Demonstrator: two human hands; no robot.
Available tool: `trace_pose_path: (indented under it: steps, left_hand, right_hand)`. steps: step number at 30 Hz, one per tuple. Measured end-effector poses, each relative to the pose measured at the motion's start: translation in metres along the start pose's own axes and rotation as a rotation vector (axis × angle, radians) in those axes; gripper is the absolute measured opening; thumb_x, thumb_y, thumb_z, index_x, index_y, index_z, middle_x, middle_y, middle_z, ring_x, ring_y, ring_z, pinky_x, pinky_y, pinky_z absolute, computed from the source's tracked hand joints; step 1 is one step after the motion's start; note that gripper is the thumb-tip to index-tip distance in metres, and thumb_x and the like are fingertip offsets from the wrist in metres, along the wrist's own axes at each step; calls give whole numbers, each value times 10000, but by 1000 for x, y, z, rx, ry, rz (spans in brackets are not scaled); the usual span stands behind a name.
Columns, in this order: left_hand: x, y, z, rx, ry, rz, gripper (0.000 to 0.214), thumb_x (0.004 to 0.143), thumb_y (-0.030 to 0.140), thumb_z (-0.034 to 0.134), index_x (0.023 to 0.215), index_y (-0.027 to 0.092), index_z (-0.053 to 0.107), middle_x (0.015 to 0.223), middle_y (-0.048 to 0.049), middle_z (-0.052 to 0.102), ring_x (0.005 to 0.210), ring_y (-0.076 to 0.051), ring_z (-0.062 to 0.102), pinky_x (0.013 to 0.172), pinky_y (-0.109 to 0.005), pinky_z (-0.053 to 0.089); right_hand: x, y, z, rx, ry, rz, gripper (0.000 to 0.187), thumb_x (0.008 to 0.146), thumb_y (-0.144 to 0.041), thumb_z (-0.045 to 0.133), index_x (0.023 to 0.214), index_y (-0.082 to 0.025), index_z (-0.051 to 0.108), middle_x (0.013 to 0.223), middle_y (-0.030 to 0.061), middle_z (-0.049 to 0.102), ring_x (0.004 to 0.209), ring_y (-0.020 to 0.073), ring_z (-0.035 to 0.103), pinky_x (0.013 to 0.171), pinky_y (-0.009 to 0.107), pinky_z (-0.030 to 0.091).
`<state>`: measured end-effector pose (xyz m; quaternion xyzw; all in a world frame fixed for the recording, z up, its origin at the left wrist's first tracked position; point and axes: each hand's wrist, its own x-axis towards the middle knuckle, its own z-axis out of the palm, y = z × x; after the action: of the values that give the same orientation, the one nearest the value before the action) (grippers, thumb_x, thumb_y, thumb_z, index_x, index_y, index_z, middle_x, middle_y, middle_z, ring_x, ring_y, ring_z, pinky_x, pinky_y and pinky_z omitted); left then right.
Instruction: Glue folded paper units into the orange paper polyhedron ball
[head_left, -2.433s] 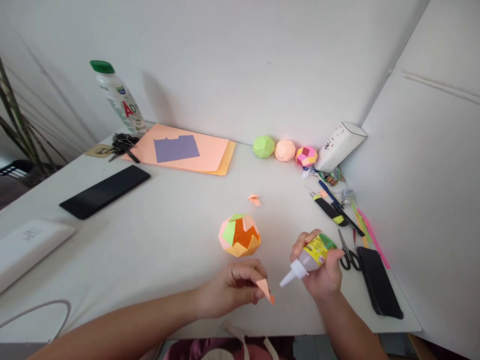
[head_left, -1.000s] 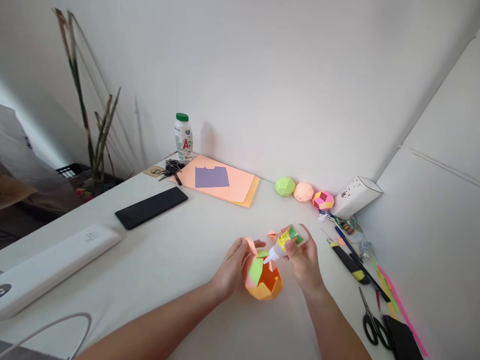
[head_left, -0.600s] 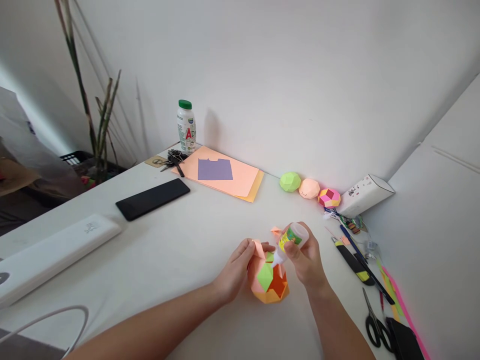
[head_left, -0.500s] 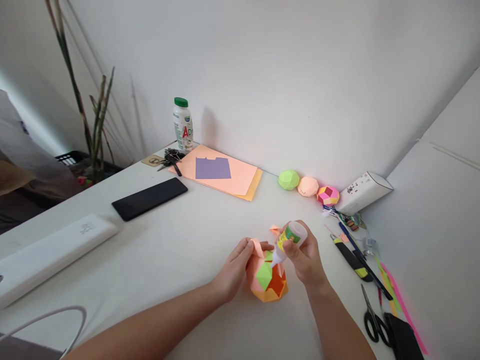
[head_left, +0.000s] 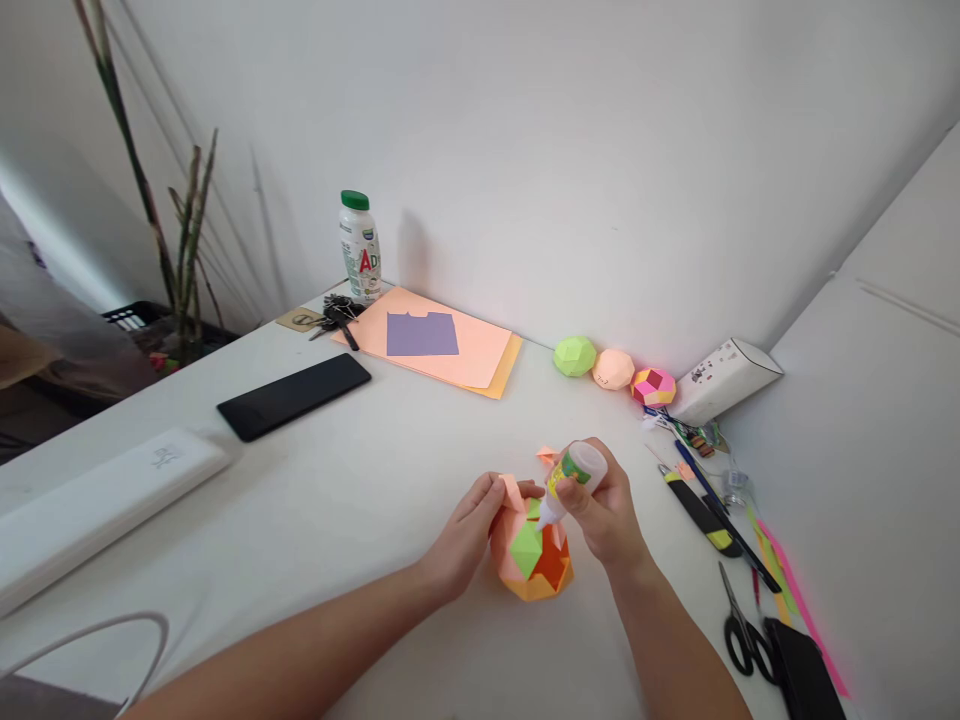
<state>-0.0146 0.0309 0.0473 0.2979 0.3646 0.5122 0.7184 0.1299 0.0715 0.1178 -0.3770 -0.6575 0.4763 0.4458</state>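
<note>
A home craft corner. Scissors (head_left: pixel 742 632) lie right of the right hand (head_left: pixel 609 512). Keys (head_left: pixel 336 312), a phone (head_left: pixel 294 396) and coloured paper (head_left: pixel 480 345) lie beyond the left hand (head_left: pixel 469 525).

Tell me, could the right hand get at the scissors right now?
Probably yes: the scissors lie uncovered on the table beside that forearm. But the right hand is wrapped around the glue bottle at the paper ball, so it is not free.

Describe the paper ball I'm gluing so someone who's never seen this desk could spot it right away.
On the white table, look at the near middle, where the left hand and right hand meet. The paper ball sits between them, under the tip of the glue bottle. Unlike the three small balls by the wall, it has a jagged opening and orange, green and peach patches.
</note>
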Motion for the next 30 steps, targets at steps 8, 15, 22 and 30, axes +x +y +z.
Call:
trace_pose_path:
  steps: [8,15,22,30]
  left_hand:
    - [-1,-1,-1,63,35,6,380,905,553,466,816,203,586,836,-34,652,804,-183,590,846,-329,469]
    - [-3,2,0,65,-10,18,359,927,527,449,853,207,594,813,-11,621,742,-153,563,799,-303,483]
    - [-7,7,2,235,-32,112,367,914,552,446,809,219,557,855,-26,615,887,-191,570,843,-301,469]
    - [-8,3,2,263,-60,138,348,934,528,426,830,222,553,841,-6,606,826,-172,569,850,-299,462]
  right_hand:
    - [0,0,-1,-8,-22,27,353,765,-460,716,685,-217,472,609,-47,477,537,118,457,506,258,408]
    - [-1,-2,1,15,-44,47,375,757,-455,724,672,-215,448,605,-54,441,541,110,417,499,245,383]
    - [-2,-3,0,1,-80,72,399,750,-498,711,676,-221,433,602,-54,422,542,116,391,501,252,358]
    - [-3,-3,0,22,-92,91,404,747,-487,720,668,-220,427,593,-61,412,521,107,396,486,245,356]
